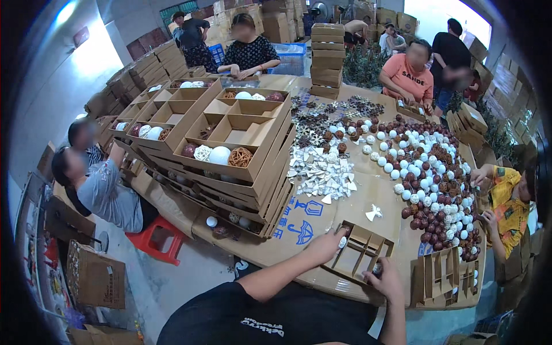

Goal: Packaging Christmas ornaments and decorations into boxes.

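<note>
A shallow divided cardboard tray [368,237] lies on the table in front of me, most of its compartments bare. My left hand [326,247] is closed at its left end, fingers around the edge beside a small white ball [342,242]. At its near right corner, my right hand [386,280] has its thumb and fingers curled about a small dark ball [377,268]; the fingers partly hide it. Beyond the tray lies a white cut-out piece [374,213], near a heap of white flat pieces [322,172].
A tall stack of ball-filled trays [230,167] stands at left. A wide heap of white and brown balls [425,172] covers the right side. More divided trays [440,276] lie near right. Co-workers surround the table; a red stool [158,241] stands at left.
</note>
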`<state>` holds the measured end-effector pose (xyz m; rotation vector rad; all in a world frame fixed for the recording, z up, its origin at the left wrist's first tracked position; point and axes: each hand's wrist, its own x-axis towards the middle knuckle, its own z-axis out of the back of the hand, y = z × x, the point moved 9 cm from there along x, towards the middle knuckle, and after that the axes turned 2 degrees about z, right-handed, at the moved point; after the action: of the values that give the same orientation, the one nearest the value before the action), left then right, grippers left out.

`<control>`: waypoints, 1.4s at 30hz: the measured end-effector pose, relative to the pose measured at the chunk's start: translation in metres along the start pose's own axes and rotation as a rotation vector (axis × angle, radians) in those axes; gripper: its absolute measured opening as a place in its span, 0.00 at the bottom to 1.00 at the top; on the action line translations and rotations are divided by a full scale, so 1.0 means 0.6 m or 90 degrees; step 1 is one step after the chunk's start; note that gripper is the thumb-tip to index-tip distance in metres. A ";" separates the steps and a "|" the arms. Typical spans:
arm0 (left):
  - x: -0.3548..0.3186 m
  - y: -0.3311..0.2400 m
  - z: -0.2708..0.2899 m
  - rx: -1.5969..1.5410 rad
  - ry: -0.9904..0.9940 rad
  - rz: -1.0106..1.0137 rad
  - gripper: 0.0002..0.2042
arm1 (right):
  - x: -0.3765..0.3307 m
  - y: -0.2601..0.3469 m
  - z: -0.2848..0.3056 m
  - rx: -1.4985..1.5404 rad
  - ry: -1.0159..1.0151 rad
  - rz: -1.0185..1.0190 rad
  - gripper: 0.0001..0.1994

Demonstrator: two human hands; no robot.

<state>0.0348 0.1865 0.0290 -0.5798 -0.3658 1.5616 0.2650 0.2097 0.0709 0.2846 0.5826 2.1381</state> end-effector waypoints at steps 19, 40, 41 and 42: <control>-0.077 0.000 0.035 0.211 -0.029 0.051 0.23 | -0.009 0.049 -0.037 -0.027 0.168 0.070 0.48; -0.035 0.006 0.027 -0.001 -0.035 0.031 0.29 | -0.028 0.030 -0.025 -0.052 0.059 0.035 0.45; -0.028 0.013 0.011 -0.013 -0.049 0.005 0.29 | -0.030 -0.001 -0.029 0.004 0.092 -0.075 0.47; -0.022 0.049 -0.004 -0.014 -0.106 0.000 0.29 | -0.022 0.017 -0.025 0.057 0.073 -0.057 0.47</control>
<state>0.0120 0.1705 0.0126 -0.4676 -0.5085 1.6125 0.2595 0.1895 0.0633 0.1820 0.7460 2.0551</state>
